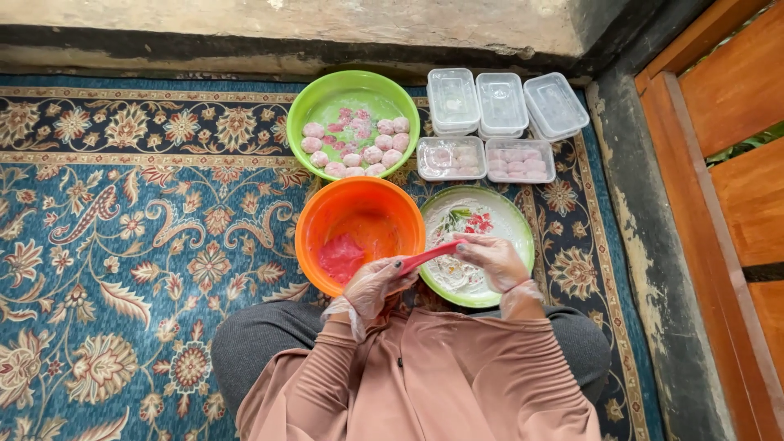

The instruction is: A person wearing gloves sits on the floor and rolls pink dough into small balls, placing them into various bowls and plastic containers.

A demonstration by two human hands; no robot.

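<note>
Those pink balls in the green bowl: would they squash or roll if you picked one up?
The pink balls look soft and powder-dusted, so probably squashy yet not sticky. Being round, they would likely roll in the green bowl. Probably light.

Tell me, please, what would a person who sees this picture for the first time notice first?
Probably the orange bowl in the middle of the patterned blue carpet, with a lump of pink dough inside. Just below it, the left hand and the right hand, both in thin clear gloves, hold a red spatula over a floury plate. Behind, a green bowl holds pale pink balls.
</note>
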